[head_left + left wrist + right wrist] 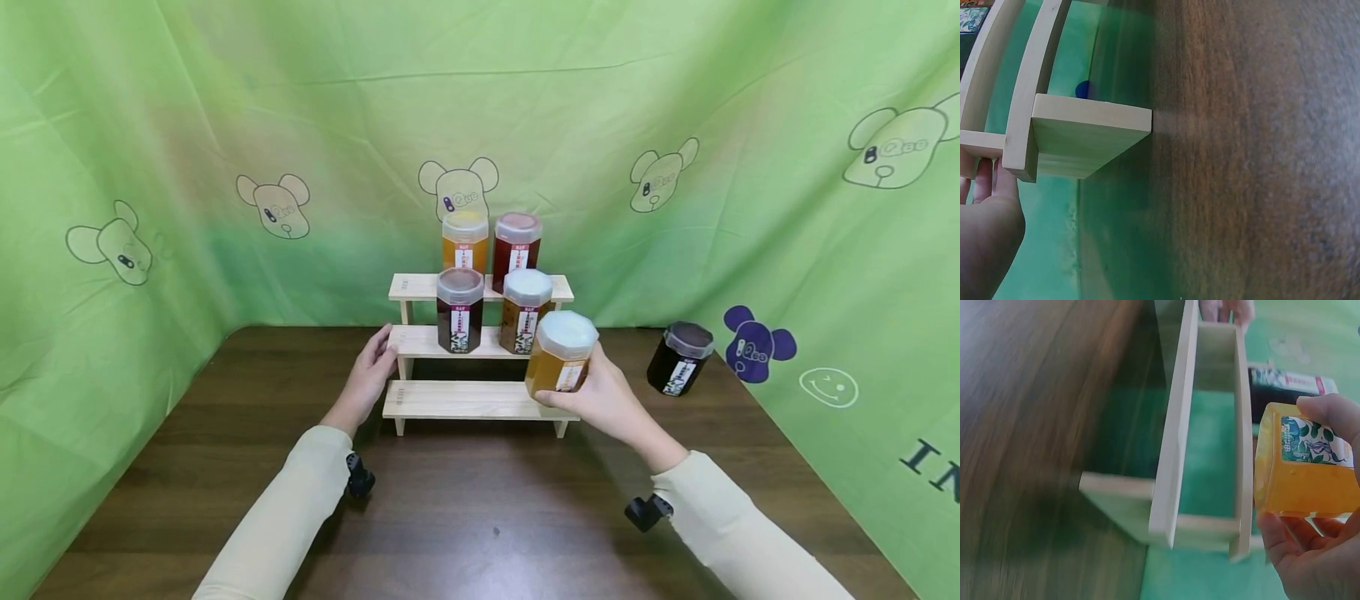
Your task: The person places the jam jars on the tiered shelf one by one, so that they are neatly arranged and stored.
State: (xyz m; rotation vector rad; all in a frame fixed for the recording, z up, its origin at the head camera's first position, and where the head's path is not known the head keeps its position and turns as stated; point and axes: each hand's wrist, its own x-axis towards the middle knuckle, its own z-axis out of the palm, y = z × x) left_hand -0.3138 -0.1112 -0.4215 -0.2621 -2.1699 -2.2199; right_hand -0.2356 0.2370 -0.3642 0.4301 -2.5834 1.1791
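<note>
A jar of orange-yellow contents with a pale lid (562, 354) is held in my right hand (603, 400), thumb and fingers round its sides. In the head view it overlaps the right end of the lowest step of a three-step wooden rack (480, 400). The right wrist view shows the same yellow jar (1310, 465) tilted beside the rack's boards (1175, 425). My left hand (367, 367) grips the left end of the middle step. Left wrist view: the left hand's fingers (999, 181) bend against the rack's end (1019, 147). On the middle step stand a dark jar (460, 321) and an amber jar (523, 321).
On the top step stand an orange jar (463, 250) and a red jar (516, 254). Another dark jar (678, 358) is on the brown table (480, 517), right of the rack. A green printed cloth (360, 125) hangs behind and at the sides.
</note>
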